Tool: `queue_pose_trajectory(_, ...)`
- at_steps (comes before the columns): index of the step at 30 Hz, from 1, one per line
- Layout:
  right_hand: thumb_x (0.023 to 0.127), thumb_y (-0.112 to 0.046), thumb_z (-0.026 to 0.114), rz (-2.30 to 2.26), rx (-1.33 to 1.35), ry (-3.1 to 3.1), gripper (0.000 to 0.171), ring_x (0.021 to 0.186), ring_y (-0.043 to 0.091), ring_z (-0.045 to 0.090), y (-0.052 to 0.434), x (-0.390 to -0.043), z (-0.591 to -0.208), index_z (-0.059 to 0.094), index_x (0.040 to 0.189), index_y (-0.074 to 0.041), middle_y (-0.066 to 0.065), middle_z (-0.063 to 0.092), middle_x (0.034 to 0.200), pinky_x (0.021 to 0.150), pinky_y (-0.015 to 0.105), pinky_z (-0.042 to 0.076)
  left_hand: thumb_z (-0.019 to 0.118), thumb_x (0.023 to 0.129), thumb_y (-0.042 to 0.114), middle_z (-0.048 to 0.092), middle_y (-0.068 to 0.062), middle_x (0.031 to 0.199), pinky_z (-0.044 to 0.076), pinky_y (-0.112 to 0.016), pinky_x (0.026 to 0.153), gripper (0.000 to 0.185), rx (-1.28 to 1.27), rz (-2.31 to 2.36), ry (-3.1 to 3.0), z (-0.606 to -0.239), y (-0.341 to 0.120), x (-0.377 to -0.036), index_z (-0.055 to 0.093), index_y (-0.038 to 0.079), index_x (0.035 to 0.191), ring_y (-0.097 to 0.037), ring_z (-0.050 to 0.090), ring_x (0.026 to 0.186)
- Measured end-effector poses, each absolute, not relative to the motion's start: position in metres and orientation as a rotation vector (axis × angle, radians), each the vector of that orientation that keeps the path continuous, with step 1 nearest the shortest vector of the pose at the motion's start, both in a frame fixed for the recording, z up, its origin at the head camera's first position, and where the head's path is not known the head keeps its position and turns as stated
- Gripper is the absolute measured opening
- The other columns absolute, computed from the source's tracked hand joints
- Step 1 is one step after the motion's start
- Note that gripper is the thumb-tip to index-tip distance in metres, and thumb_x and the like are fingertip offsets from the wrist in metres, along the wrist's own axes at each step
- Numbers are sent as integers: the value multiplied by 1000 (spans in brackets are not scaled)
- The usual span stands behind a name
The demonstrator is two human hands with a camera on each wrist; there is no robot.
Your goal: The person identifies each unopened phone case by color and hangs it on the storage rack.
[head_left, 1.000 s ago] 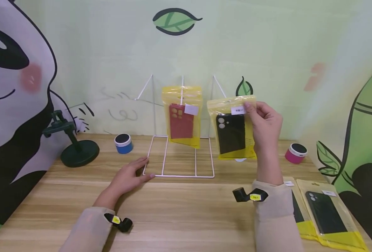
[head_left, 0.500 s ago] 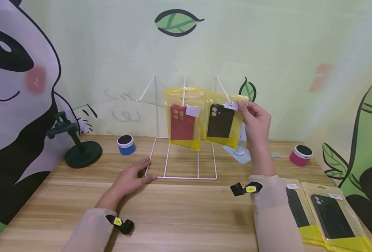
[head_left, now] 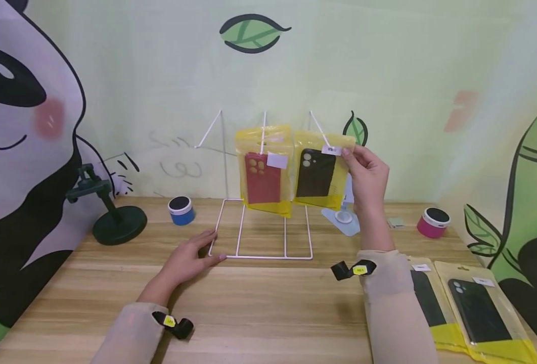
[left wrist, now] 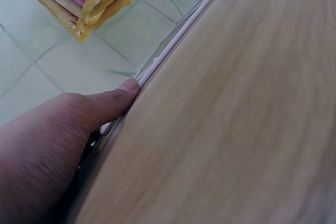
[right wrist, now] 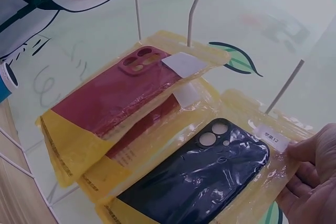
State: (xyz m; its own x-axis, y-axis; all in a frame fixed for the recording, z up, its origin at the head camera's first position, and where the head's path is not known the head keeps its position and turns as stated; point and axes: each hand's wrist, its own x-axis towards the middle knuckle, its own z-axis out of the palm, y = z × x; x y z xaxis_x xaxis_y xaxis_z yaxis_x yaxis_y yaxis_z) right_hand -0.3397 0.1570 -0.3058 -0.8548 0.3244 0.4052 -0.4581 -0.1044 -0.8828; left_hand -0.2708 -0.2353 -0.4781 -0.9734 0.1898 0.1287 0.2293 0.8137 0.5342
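Observation:
A white wire display rack (head_left: pixel 268 257) with three prongs stands on the wooden table. My left hand (head_left: pixel 186 260) rests at its front left corner, fingers along the side and thumb (left wrist: pixel 113 102) pressing the front bar. With thumb and fingers my right hand (head_left: pixel 369 174) pinches the label side of a yellow-clear packet holding a black phone case (head_left: pixel 315 173). The right prong (right wrist: pixel 286 85) sticks out in front of this packet's top. On the middle prong hang packets with red phone cases (head_left: pixel 262 178), at least two deep. The left prong (head_left: pixel 208 129) carries nothing.
More packets with dark phone cases (head_left: pixel 480 311) lie at the table's right edge. A blue-and-white round jar (head_left: pixel 181 211), a dark green stand (head_left: pixel 118 225) and a pink-and-white round jar (head_left: pixel 434 222) stand toward the back. A pale blue piece (head_left: pixel 343 220) lies behind my right wrist.
My right hand has moved the black-case packet leftward and slightly up, bringing it onto the right prong beside the red-case packets. My left hand has stayed at the rack's corner.

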Motion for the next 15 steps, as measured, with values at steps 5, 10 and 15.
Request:
queue_pose_trajectory(5, 88, -22, 80, 1999, 149, -1662, 25, 84, 16, 66, 158, -339, -304, 78, 108, -7, 4, 76, 98, 80, 23, 56, 67, 89, 61, 39, -8, 159, 28, -59, 116, 82, -347, -878, -2925, -477, -235, -271, 48, 11, 151, -35, 33, 146)
queue_pose_trajectory(10, 87, -18, 81, 2014, 166, -1640, 25, 85, 16, 67, 163, -334, -300, 78, 108, -6, 4, 76, 96, 81, 22, 57, 67, 89, 60, 40, -8, 159, 28, -58, 116, 81, -355, -875, -2921, -478, -236, -272, 48, 11, 151, -35, 34, 146)
queue_pose_trajectory(15, 85, -11, 81, 2110, 230, -1518, 26, 90, 20, 70, 175, -325, -292, 76, 109, 0, 9, 75, 98, 86, 27, 58, 67, 89, 61, 40, -8, 159, 28, -58, 116, 82, -353, -869, -2916, -479, -235, -273, 48, 11, 151, -35, 34, 146)
